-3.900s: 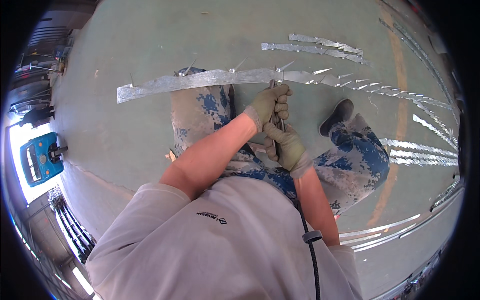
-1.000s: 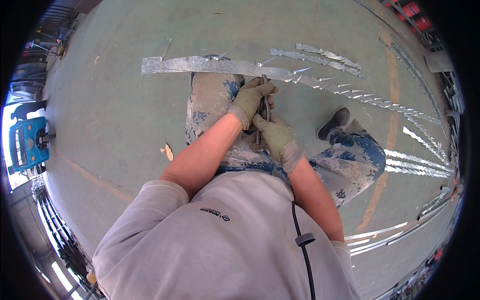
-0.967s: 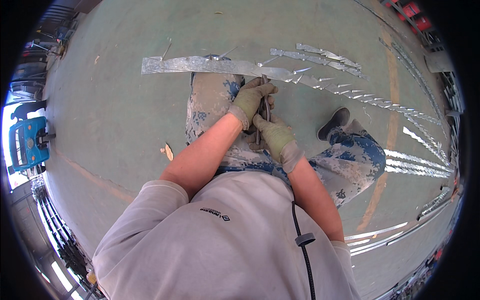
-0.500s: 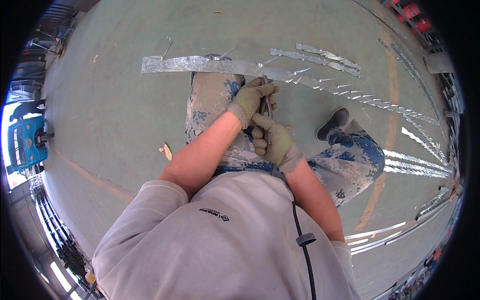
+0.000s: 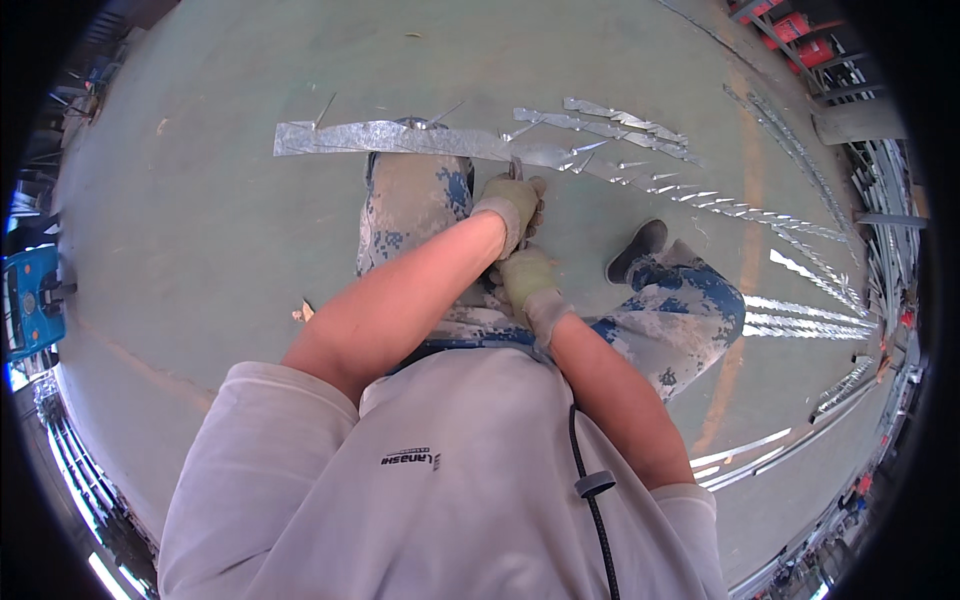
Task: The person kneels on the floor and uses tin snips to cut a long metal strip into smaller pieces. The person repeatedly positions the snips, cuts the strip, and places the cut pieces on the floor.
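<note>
A long shiny metal strip point(image 5: 390, 139) lies across the green floor under my left foot. My left hand point(image 5: 511, 207), in a pale green work glove, is closed around the upper part of a cutting tool point(image 5: 517, 172) whose tip meets the strip's near edge. My right hand point(image 5: 527, 281), gloved the same way, grips the tool's lower handles just below the left hand. The handles are mostly hidden by both gloves. My legs in blue camouflage trousers point(image 5: 420, 205) straddle the spot.
Several jagged metal offcuts point(image 5: 610, 122) lie beyond and to the right of the strip. More long toothed strips point(image 5: 800, 310) lie at the right. A blue machine point(image 5: 28, 300) stands at the left edge. My dark shoe point(image 5: 636, 248) rests on the floor at right.
Since the oldest frame the strip sits farther up and left in view and both hands have shifted along it. Over the last second my right hand has drawn slightly down from the left.
</note>
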A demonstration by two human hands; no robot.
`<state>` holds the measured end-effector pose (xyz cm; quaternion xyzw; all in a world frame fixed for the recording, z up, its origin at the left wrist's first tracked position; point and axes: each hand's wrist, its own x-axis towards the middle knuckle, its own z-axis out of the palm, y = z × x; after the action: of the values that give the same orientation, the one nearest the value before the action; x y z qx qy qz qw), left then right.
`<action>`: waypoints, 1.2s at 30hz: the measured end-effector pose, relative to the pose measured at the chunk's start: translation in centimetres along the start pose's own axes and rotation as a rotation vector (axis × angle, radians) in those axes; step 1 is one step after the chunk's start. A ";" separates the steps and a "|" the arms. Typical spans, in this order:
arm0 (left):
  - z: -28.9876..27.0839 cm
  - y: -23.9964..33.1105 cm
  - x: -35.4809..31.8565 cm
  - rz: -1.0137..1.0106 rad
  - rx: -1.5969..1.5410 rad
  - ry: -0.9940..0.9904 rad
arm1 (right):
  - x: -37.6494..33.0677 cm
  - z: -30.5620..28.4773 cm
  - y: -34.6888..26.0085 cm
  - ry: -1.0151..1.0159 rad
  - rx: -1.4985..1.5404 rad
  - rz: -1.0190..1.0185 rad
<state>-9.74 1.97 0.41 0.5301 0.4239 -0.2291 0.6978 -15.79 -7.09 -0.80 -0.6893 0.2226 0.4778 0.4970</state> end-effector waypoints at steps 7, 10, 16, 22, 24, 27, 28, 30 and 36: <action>0.0 -2.5 1.8 -0.009 -0.302 -0.181 | 0.5 0.0 1.5 0.439 -0.494 -0.288; 0.0 -1.3 1.4 0.032 -0.352 -0.274 | 2.5 -1.1 1.6 0.426 -0.496 -0.315; -0.5 -1.0 0.2 -0.065 -0.361 -0.206 | -2.0 -4.0 -0.3 -0.095 -0.169 -0.196; -0.4 -0.6 -0.4 -0.051 -0.399 -0.263 | -1.6 -6.0 3.1 -0.587 0.706 -0.082; -0.3 -0.4 -0.6 -0.040 -0.400 -0.272 | -0.9 -5.8 4.0 -0.706 0.871 -0.048; -0.8 -0.6 -0.5 -0.057 -0.433 -0.310 | -1.0 -5.0 4.0 -0.790 0.962 -0.008; -0.9 -0.7 -0.5 -0.053 -0.427 -0.303 | -1.4 -4.7 3.8 -0.764 0.952 0.005; -0.9 -0.5 -1.0 -0.050 -0.415 -0.292 | -2.1 -4.5 3.2 -0.741 0.906 0.027; -0.4 0.2 -1.4 -0.038 -0.249 -0.206 | -2.4 -4.7 2.7 -0.742 0.841 0.039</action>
<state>-10.50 2.25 1.64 0.4049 0.3853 -0.2412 0.7934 -16.95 -12.83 0.25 -0.2128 0.2170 0.5676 0.7651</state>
